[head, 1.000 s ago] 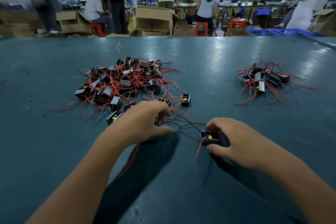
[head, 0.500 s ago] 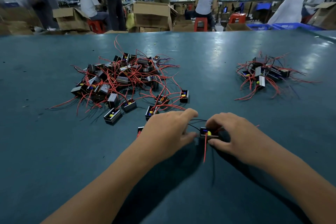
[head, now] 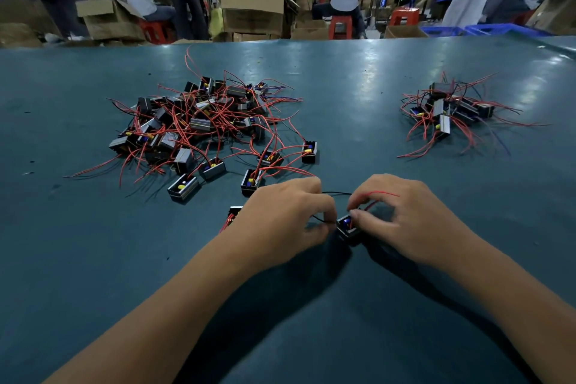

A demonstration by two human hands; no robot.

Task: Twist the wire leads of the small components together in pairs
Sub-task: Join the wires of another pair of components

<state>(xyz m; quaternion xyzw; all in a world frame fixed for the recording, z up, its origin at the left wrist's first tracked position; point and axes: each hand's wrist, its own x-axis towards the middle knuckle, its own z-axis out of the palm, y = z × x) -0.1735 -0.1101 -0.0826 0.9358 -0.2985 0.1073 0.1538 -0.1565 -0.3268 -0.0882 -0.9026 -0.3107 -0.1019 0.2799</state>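
Only a small tangled red-wired heap [head: 448, 112] looked finished, a big loose pile [head: 199, 125] was left, while thin black leads [head: 321, 221] were pinched by the left hand [head: 286, 218] and right hand [head: 402, 221].

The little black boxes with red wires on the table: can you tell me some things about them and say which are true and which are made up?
1. The big pile lies on the left side of the table. True.
2. The small pile holds more boxes than the big one. False: it holds far fewer.
3. Both hands are idle. False: the left hand pinches a black wire, and the right hand holds a box.
4. The table is green-blue. True.
5. Cardboard cartons stand beyond the table. True.
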